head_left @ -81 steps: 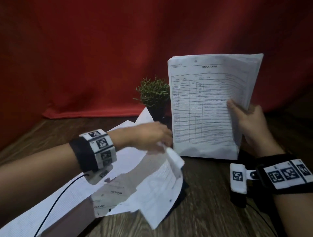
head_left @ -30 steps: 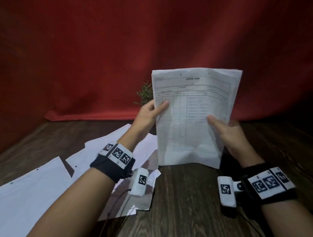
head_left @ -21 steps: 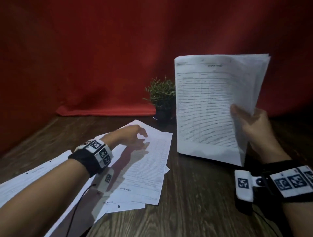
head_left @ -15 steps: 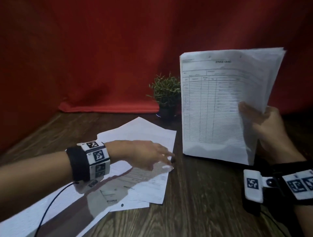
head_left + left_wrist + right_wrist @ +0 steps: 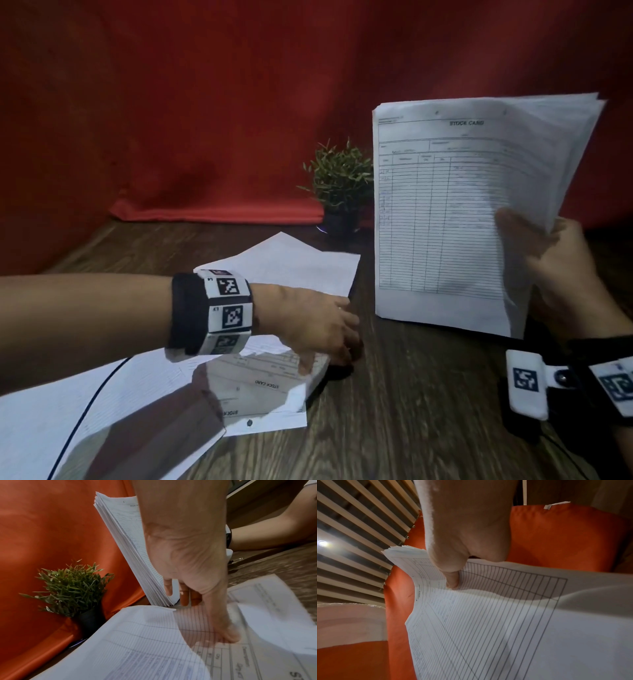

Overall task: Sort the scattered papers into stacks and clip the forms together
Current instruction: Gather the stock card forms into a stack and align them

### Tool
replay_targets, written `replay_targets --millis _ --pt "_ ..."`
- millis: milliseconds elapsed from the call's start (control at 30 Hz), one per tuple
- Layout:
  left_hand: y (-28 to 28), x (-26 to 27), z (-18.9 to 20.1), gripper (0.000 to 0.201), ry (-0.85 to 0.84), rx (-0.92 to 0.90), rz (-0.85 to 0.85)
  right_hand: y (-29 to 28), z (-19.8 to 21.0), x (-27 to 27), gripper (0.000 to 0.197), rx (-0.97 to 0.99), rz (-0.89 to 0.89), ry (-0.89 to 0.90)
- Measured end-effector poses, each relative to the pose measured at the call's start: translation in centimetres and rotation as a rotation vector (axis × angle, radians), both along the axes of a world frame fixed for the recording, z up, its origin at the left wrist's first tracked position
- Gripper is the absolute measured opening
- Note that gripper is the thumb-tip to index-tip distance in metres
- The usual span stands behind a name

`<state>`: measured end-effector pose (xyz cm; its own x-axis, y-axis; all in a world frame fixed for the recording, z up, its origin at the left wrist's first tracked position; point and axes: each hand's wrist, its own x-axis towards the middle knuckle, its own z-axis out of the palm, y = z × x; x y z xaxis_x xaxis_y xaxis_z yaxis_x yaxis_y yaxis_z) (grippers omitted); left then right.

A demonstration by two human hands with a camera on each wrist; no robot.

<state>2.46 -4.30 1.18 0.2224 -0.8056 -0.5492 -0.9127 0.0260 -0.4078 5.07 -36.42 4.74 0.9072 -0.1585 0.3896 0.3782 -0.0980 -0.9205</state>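
Upright, right hand (image 5: pixel 561 274) pinches form stack (image 5: pixel 462 212); left hand (image 5: pixel 318 325) fingers pinch loose form (image 5: pixel 274 373).

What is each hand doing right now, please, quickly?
Left hand: thumb presses the top loose form on the table; whether the hidden fingers grip it cannot be told.
Right hand: grips the upright stack of stock cards.

Head view: high, facing forward and down across the table (image 5: pixel 411 394) toward its far edge. Left wrist view: close above the table, facing the same far edge. Right wrist view: close, tilted upward; all share the held stack (image 5: pixel 462 212) (image 5: pixel 130 545) (image 5: pixel 488 622).
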Motion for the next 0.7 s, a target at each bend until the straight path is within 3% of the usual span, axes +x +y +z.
replay_targets --millis 100,267,333,400,500,600,700 --pt "0.8 0.7 0.6 0.022 -0.019 -0.159 -0.045 0.0 0.1 -0.1 0.018 0.001 -0.001 0.011" --pt "3.7 2.6 6.0 0.018 -0.173 -0.242 0.119 0.0 -0.1 0.0 0.036 -0.041 -0.037 -0.021" --pt "5.1 3.3 8.7 0.012 -0.237 -0.198 0.209 0.1 -0.1 0.2 0.030 -0.041 -0.056 -0.008" --pt "6.2 3.6 11.2 0.019 -0.335 -0.095 0.315 0.2 0.0 0.1 0.019 -0.056 -0.051 0.002" --pt "6.9 3.4 13.5 0.024 -0.400 0.023 0.432 0.4 0.0 -0.2 0.017 -0.058 -0.062 0.007" --pt "6.4 2.6 11.8 0.022 -0.306 0.186 0.571 0.6 0.1 -0.6 0.015 -0.065 -0.042 -0.013" --pt "5.6 1.4 7.5 0.023 -0.195 0.217 0.479 0.8 0.3 -0.8 0.013 -0.030 -0.024 0.009"
